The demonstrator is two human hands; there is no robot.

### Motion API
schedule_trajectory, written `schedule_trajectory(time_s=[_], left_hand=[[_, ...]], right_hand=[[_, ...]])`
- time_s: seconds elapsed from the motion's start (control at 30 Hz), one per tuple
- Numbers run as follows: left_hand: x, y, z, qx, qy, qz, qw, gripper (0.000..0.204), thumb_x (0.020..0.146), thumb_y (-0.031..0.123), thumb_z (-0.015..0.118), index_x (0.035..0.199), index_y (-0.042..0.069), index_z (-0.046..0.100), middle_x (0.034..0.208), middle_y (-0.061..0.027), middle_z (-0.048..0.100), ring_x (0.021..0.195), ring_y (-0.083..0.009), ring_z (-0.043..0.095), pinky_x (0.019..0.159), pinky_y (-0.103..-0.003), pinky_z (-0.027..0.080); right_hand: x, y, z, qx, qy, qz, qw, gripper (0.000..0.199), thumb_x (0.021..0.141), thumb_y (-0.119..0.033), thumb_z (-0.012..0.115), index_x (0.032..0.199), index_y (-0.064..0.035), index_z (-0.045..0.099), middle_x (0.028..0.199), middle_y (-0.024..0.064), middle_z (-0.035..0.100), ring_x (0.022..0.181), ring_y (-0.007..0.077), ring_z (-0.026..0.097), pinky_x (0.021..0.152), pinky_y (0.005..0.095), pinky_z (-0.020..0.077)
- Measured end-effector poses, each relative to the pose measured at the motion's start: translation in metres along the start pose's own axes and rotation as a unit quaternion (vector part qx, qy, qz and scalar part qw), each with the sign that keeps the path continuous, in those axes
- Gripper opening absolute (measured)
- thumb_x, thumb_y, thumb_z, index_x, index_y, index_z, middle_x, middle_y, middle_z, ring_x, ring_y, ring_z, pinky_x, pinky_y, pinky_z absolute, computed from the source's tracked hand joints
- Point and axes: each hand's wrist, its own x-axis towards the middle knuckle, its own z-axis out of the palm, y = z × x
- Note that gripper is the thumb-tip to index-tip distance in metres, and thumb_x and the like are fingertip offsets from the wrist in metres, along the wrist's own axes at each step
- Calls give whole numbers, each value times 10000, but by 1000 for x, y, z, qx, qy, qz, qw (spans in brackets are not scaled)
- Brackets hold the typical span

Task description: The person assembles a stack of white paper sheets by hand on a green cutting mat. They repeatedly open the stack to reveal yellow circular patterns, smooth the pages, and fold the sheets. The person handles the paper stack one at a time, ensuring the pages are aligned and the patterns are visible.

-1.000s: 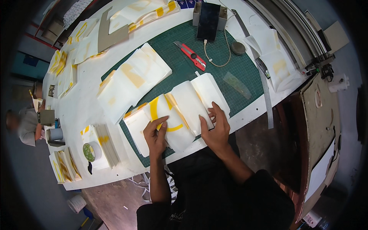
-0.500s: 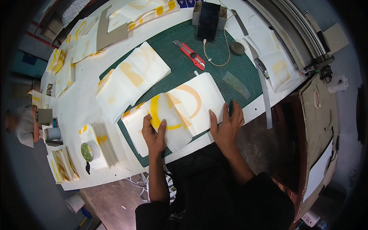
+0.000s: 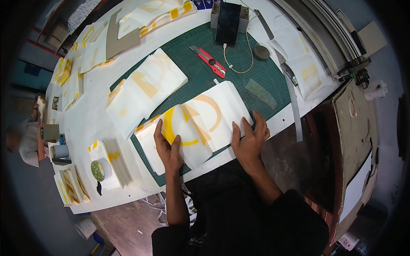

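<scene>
While left hand and right hand rest open, paper lies spread.
Likely light, creasable; hold four-o'clock edge.

Here's pale lettering low on the black shirt, part of it lost in the folds! Up at the far edge, the blue packets carry small pale print, far too tiny to read. And on the nearest folded white paper, a bold yellow curve runs beside a pale orange one; whether they're letters, I can't tell!
</scene>
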Motion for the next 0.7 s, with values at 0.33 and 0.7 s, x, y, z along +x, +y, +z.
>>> schedule_trajectory(time_s=[0.33, 0.7], left_hand=[[1, 9, 4, 42, -9, 18, 999, 643, 927, -69, 574, 1540, -17, 387, 1540, -217, 459, 1333, -267, 541, 1150, -381, 415], [-1, 5, -7, 144, -38, 54, 987, 262, 889, -17, 658, 1131, -15, 758, 1094, -152, 622, 1004, -231, 609, 881, -296, 474]], right_hand=[[0, 0, -5, -47, -1, -5, 999, 444, 905, -251, 757, 1200, 70, 677, 1479, 289, 455, 1364, 434, 431, 1036, 630, 315], [-7, -18, -5, 254, -44, -171, 951, 766, 827, -205, 866, 1417, 71, 462, 1301, 258, 617, 1197, 408, 576, 1022, 534, 422]])
